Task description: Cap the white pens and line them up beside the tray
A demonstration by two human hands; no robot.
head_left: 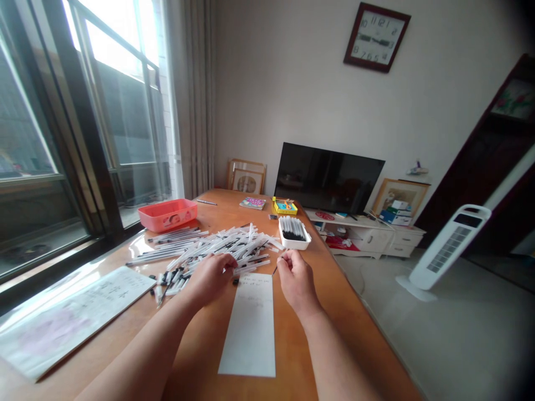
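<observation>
A big heap of white pen barrels [217,245] with black parts lies across the wooden table [334,312]. My left hand [211,275] rests on the near edge of the heap, fingers curled down over the barrels. My right hand [295,278] is pinched on a thin dark pen refill [276,268] just right of the heap, above the top of a long white paper sheet [251,328]. A small white tray [295,233] of finished pens stands just beyond my right hand.
A red plastic tray [167,214] sits at the far left by the window. A large paper sheet [67,317] lies at the near left. A booklet [253,203] and a yellow box [285,207] lie at the far end. The table's right edge drops to the floor, where a white fan [447,245] stands.
</observation>
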